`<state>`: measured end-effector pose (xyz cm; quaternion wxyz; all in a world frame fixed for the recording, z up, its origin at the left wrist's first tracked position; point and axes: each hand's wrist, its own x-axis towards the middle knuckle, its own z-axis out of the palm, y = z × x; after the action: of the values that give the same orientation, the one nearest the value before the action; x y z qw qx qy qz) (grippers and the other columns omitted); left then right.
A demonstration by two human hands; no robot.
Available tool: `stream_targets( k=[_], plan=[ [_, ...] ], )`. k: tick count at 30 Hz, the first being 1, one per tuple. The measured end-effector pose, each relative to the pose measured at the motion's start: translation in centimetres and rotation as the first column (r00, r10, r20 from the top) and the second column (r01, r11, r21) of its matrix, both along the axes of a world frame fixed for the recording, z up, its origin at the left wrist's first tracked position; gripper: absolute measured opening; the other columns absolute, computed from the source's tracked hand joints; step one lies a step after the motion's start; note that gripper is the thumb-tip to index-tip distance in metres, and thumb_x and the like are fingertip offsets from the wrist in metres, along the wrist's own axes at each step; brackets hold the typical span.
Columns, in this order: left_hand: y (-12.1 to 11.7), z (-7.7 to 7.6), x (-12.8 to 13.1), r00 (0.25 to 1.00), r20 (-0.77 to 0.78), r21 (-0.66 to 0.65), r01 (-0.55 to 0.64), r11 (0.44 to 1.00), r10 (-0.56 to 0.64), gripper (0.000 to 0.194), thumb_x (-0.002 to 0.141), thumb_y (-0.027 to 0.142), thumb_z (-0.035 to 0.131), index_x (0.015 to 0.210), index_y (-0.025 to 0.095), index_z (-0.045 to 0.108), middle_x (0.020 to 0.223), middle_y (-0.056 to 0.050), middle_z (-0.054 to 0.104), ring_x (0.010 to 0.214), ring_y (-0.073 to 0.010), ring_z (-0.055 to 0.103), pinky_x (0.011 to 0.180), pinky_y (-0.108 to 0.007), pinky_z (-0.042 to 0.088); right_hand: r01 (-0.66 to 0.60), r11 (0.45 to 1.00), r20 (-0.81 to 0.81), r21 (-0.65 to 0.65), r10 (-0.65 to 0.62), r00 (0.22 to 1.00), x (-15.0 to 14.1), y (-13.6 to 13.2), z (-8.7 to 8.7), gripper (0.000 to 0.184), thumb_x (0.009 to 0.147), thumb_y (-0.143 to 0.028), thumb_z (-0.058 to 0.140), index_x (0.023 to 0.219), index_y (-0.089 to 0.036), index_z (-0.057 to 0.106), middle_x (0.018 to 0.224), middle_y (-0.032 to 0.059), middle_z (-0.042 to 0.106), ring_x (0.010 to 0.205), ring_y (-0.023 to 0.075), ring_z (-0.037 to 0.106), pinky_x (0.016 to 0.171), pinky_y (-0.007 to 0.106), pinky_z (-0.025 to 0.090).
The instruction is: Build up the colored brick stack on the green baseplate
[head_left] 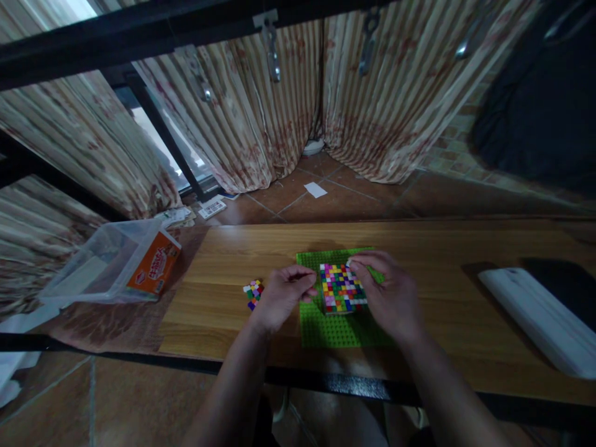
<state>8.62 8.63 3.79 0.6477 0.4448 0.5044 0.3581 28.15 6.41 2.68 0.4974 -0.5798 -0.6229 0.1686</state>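
Two bare hands work over the wooden table (223,248), whose dark near edge (344,385) runs at six o'clock, with twelve pointing away from the person. Beyond that edge lies a green baseplate (326,335), thin and studded, probably light and fairly stiff, best steadied by a bare corner at seven. On it sits the multicoloured brick block (342,287), a squarish patch of tiny bricks between the hands. It looks like hard, light plastic, smooth enough to slip a little under dry fingertips; the joins between bricks are likely its weak points, so a flat grip on opposite sides, at three and nine, should suit it better than a tug on one corner. The left hand (285,295) is just beside it at nine o'clock, thumb and forefinger pressed together with no brick showing between them. The right hand (391,292), at three, seems to pinch a small pale piece (349,263) at the block's one-o'clock edge; how firmly cannot be told. Loose bricks (254,293) cluster at nine, past the left hand; being so small, each asks for a fingertip pinch by its sides. Farther out, a clear plastic bin (102,273) stands at nine, and striped curtains (274,118) hang at twelve.
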Motion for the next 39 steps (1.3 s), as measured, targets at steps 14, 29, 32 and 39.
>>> stream_targets(
  k=[14, 29, 32, 39],
  plan=[
    [-0.2, -1.1, 0.6, 0.988, -0.156, 0.155, 0.030, 0.987, -0.006, 0.022, 0.079, 0.020, 0.065, 0.098, 0.014, 0.073, 0.073, -0.001, 0.068, 0.064, -0.0121, 0.058, 0.062, -0.023, 0.043, -0.122, 0.989, 0.067, -0.088, 0.128, 0.990, -0.7, 1.5, -1.0, 0.021, 0.093, -0.036, 0.059, 0.094, -0.026, 0.078, 0.106, 0.0066, 0.067, 0.103, 0.0233, 0.062, 0.094, 0.044, 0.049],
    [-0.5, -0.9, 1.0, 0.988, -0.153, 0.193, 0.029, 0.981, 0.001, 0.022, 0.080, 0.015, 0.060, 0.098, 0.013, 0.073, 0.067, 0.001, 0.064, 0.061, -0.0118, 0.055, 0.061, -0.023, 0.043, -0.190, 0.947, -0.044, -0.260, 0.185, 0.982, -0.9, 2.2, -0.1, 0.022, 0.090, -0.037, 0.059, 0.088, -0.025, 0.077, 0.092, 0.0037, 0.073, 0.086, 0.0206, 0.067, 0.082, 0.037, 0.049],
    [-0.5, -1.1, 1.1, 0.988, -0.156, 0.208, 0.035, 0.978, -0.002, 0.022, 0.079, 0.015, 0.059, 0.097, 0.013, 0.073, 0.068, 0.001, 0.064, 0.061, -0.0116, 0.055, 0.061, -0.023, 0.042, -0.198, 0.947, -0.048, -0.254, 0.192, 0.980, -1.0, 2.2, -0.1, 0.022, 0.089, -0.037, 0.058, 0.087, -0.026, 0.077, 0.091, 0.0038, 0.073, 0.085, 0.0207, 0.067, 0.081, 0.036, 0.049],
    [-0.4, -1.3, 1.0, 0.988, -0.153, 0.214, 0.039, 0.976, -0.006, 0.023, 0.079, 0.015, 0.060, 0.096, 0.013, 0.074, 0.067, 0.001, 0.063, 0.060, -0.0114, 0.053, 0.062, -0.023, 0.042, -0.191, 0.952, -0.033, -0.239, 0.189, 0.981, -1.1, 2.2, -0.2, 0.024, 0.090, -0.038, 0.057, 0.085, -0.027, 0.077, 0.090, 0.0036, 0.074, 0.086, 0.0216, 0.067, 0.079, 0.036, 0.048]
  ],
)
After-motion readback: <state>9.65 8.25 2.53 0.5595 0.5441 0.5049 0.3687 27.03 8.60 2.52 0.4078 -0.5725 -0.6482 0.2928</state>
